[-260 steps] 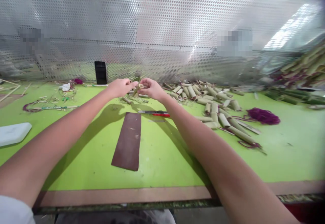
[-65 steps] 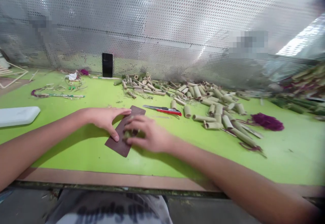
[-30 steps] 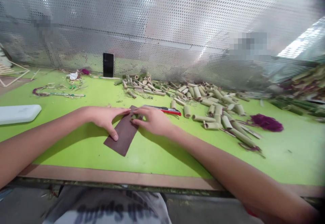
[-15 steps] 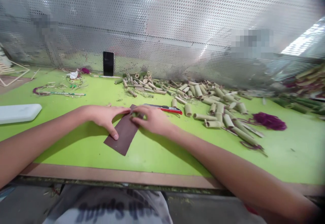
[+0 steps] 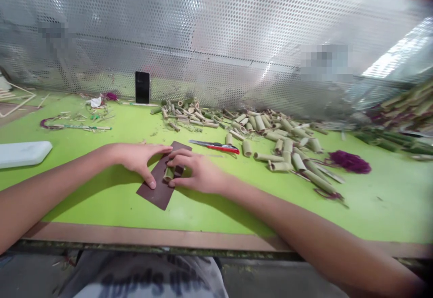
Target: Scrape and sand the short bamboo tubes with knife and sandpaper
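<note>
A brown sheet of sandpaper (image 5: 158, 190) lies on the green table (image 5: 216, 203). My left hand (image 5: 138, 159) lies flat on its left edge, with the fingers spread and the thumb pressing down. My right hand (image 5: 196, 172) is closed on a short bamboo piece (image 5: 168, 173), which rests on the sandpaper. A large pile of cut bamboo pieces (image 5: 280, 140) spreads over the table behind and to the right of my hands.
A red-handled knife (image 5: 216, 146) lies just behind the sandpaper. A black phone (image 5: 142, 87) leans against the perforated metal wall (image 5: 216, 41). A white tray (image 5: 22, 153) sits at far left, purple yarn (image 5: 348, 162) at right. Long bamboo stalks (image 5: 402, 113) lie at far right.
My right hand has slid the bamboo piece along the sandpaper toward me, from the far end to the middle. My left hand has stayed in place on the sheet.
</note>
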Action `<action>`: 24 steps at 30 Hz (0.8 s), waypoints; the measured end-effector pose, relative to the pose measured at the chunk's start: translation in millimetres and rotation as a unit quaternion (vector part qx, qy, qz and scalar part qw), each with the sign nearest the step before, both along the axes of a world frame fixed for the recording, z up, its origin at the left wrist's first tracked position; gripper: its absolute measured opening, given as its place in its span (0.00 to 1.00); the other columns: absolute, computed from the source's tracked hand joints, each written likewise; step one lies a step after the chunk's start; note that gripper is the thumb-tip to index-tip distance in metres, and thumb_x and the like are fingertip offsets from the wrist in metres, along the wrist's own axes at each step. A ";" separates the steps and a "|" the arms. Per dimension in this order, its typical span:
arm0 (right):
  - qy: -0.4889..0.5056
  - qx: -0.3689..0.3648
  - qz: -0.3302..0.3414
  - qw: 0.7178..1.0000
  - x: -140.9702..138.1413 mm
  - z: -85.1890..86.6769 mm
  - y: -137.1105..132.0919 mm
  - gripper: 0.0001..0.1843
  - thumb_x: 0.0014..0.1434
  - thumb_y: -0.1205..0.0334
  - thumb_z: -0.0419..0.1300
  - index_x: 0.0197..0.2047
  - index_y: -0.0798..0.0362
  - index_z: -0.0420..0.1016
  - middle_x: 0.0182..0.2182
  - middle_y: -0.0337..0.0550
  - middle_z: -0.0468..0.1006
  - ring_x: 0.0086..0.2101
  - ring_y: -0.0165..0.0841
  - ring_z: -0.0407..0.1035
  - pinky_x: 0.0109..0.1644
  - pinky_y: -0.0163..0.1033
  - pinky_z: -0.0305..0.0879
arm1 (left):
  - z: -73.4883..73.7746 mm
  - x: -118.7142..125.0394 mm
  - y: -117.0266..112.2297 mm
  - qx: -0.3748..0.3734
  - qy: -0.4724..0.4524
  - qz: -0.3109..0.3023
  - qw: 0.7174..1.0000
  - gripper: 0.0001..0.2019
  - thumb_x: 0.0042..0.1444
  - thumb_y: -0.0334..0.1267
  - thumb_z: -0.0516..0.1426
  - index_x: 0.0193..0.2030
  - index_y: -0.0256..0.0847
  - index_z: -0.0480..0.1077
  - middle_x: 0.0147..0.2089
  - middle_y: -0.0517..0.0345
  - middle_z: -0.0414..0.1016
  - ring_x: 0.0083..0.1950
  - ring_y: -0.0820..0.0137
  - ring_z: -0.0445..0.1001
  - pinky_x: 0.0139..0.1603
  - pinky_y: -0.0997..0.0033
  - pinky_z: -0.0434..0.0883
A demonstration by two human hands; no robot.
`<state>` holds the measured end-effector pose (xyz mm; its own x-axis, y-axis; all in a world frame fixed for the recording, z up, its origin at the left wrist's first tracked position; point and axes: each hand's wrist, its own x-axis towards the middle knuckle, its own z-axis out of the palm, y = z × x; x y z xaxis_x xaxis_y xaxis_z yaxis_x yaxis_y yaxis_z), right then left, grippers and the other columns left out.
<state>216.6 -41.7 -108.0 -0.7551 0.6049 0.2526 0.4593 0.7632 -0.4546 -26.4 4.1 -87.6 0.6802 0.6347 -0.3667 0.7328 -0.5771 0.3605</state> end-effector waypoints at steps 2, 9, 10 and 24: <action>-0.012 -0.011 -0.014 1.000 2.8 1.8 2.1 0.22 0.55 0.51 0.71 0.51 0.50 0.78 0.58 0.49 0.73 0.53 0.42 0.72 0.56 0.45 0.69 | -0.8 0.0 0.7 0.005 -0.003 -0.001 1.000 0.66 0.38 0.66 0.67 0.78 0.44 0.37 0.79 0.49 0.38 0.76 0.46 0.45 0.74 0.53 0.51; 0.021 0.011 -0.011 1.000 1.0 0.9 4.1 0.15 0.60 0.54 0.67 0.48 0.51 0.79 0.53 0.49 0.77 0.52 0.41 0.73 0.56 0.45 0.70 | -0.6 0.0 0.8 0.003 -0.005 -0.003 1.000 0.66 0.38 0.66 0.67 0.78 0.44 0.37 0.79 0.49 0.38 0.76 0.45 0.46 0.73 0.52 0.51; 0.018 0.008 -0.022 1.000 0.8 0.1 5.0 0.15 0.59 0.53 0.67 0.48 0.51 0.79 0.54 0.50 0.76 0.52 0.41 0.73 0.56 0.46 0.71 | -0.6 -0.1 0.9 0.005 -0.008 -0.005 1.000 0.66 0.38 0.66 0.67 0.78 0.45 0.37 0.79 0.49 0.39 0.75 0.45 0.47 0.73 0.52 0.52; -0.014 0.018 -0.051 0.998 7.5 -0.8 21.0 0.20 0.59 0.50 0.66 0.52 0.50 0.78 0.58 0.50 0.73 0.52 0.43 0.73 0.57 0.49 0.69 | 1.9 1.0 -0.6 -0.003 -0.011 0.002 1.000 0.66 0.39 0.65 0.67 0.78 0.44 0.36 0.79 0.48 0.41 0.75 0.44 0.49 0.73 0.51 0.53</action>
<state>224.1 -20.7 -108.8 -0.6973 0.6698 0.2553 0.5477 0.7276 -0.4130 -25.4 3.4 -85.8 0.6858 0.6355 -0.3548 0.7268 -0.5725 0.3795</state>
